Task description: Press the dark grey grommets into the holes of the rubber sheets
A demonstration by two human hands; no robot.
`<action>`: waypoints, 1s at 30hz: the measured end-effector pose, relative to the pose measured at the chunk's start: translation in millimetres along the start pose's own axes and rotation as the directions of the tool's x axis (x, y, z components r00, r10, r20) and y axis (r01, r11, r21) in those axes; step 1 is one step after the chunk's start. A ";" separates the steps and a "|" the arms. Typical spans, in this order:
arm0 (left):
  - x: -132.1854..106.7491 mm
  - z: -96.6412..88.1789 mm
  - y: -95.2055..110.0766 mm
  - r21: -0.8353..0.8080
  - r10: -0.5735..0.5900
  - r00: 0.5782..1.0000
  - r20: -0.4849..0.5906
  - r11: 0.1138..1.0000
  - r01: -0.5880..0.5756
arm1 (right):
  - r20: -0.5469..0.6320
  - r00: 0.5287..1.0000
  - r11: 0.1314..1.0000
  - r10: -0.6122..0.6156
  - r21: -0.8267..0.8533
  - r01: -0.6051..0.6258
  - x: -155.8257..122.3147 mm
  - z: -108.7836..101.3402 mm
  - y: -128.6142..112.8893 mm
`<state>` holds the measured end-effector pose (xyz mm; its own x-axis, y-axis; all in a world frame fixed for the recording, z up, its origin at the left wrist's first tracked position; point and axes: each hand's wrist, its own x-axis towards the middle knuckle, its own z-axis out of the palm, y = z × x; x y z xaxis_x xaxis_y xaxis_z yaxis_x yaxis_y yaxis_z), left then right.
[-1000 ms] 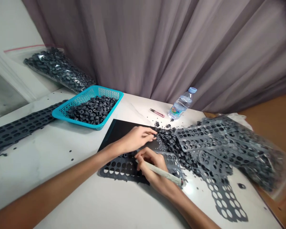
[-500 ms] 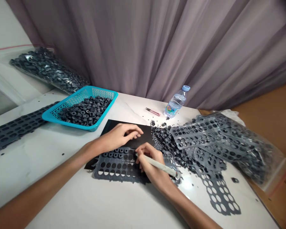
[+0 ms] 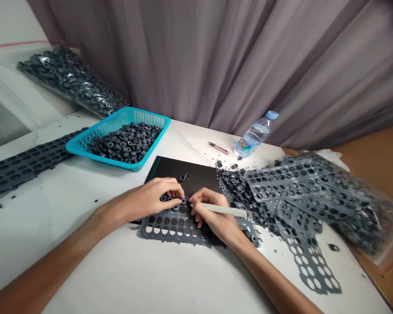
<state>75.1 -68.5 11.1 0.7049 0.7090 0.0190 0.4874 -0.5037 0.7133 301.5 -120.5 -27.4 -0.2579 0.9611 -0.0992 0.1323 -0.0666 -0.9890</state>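
My left hand [image 3: 162, 195] is pinched closed at the far edge of a black perforated rubber sheet [image 3: 170, 224], its thumb and fingertips on a small black rubber ring [image 3: 184, 201]. More rings show below those fingers, still seated in the sheet. My right hand [image 3: 216, 213] grips a pale pen-shaped tool [image 3: 225, 209] like a pen, its tip pointing at the ring and mostly hidden by the fingers. Under the sheet lies a black board [image 3: 196, 168], with two loose rings [image 3: 184, 177] on it beyond my left hand.
A turquoise basket [image 3: 118, 163] of rings stands at the left, before a clear bag [image 3: 75, 83] of them. Right of the board are a pile of black pieces [image 3: 239, 187], punched-out sheets [image 3: 288, 179] and another bag [image 3: 363, 218]. Pink thread snips [image 3: 218, 148] and a water bottle [image 3: 253, 135] lie behind.
My left hand has come down from over the board to the sheet's far edge and closed on a ring. Two loose rings now show on the board. The whole view has shifted slightly.
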 end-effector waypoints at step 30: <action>1.6 4.4 15.5 -0.461 -0.244 0.809 -0.535 0.887 -0.037 | -0.044 0.999 0.992 -0.025 -0.124 0.020 -2.2 3.9 4.5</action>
<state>86.1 -77.3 19.1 0.1754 0.9605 0.2162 0.1683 -0.2456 0.9546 299.0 -123.9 -32.0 -0.2191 0.9732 -0.0691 0.2450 -0.0137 -0.9694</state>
